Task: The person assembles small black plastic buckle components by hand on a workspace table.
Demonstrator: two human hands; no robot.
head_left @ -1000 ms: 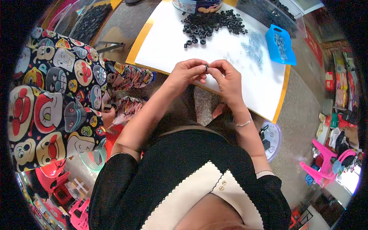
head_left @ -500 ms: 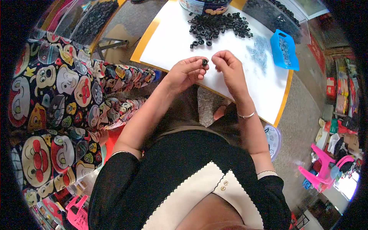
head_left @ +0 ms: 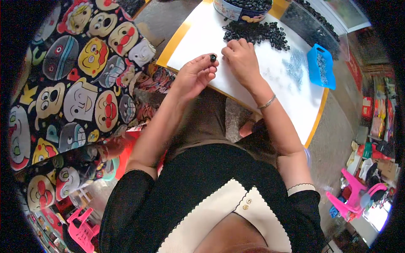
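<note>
Between the thumb and fingertips of my left hand (head_left: 195, 75) is a small black ring-shaped part (head_left: 213, 57), its hole facing up. My right hand (head_left: 244, 63) is over the white tabletop (head_left: 270, 84), just right of the ring and at the near edge of a pile of black parts (head_left: 263, 36). Its fingers are bent and closed together, back of the hand up; whatever they hold, if anything, is hidden. A blue tray (head_left: 319, 69) of tiny clear pieces stands at the table's right side, with more clear pieces (head_left: 294, 69) scattered beside it.
A printed tub (head_left: 240, 16) full of black parts stands behind the pile. At the far right is a clear bin (head_left: 312, 25) with black pieces. Cartoon-patterned fabric (head_left: 80, 101) fills the left side. A pink stool (head_left: 356, 194) is on the right.
My right hand has moved away from the left, up to the pile's near edge. My left hand still holds the ring. The view has shifted, and the patterned fabric at left appears larger.
</note>
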